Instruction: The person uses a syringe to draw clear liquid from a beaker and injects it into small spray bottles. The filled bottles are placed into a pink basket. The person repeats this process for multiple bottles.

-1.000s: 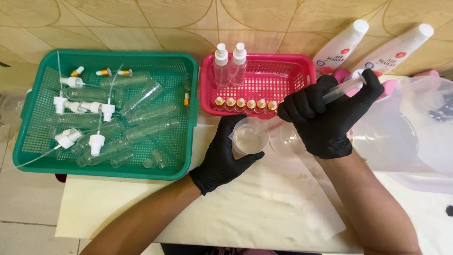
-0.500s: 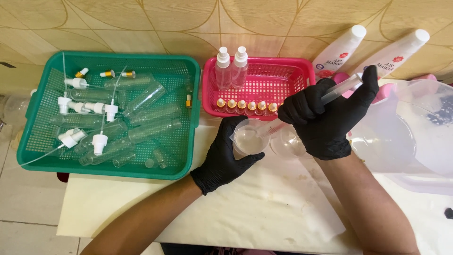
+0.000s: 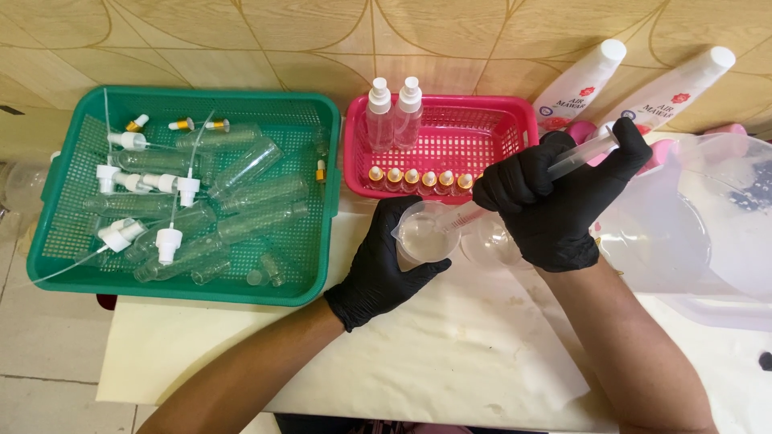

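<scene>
Syringe slants tip-down-left into the cup, right hand fingers grasping it, left hand fingers grasping cup

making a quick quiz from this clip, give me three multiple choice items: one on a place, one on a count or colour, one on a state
1. Where do the two spray bottles stand?
A. green basket
B. pink basket
C. jug

2. What colour are the gloves?
A. black
B. blue
C. white

3. What does the right hand hold?
A. a spray cap
B. nothing
C. a syringe

Answers:
1 B, they stand upright at the back of the pink basket.
2 A, both the left hand and the right wear black.
3 C, the syringe slants from the right fist down into the small clear cup.
</scene>
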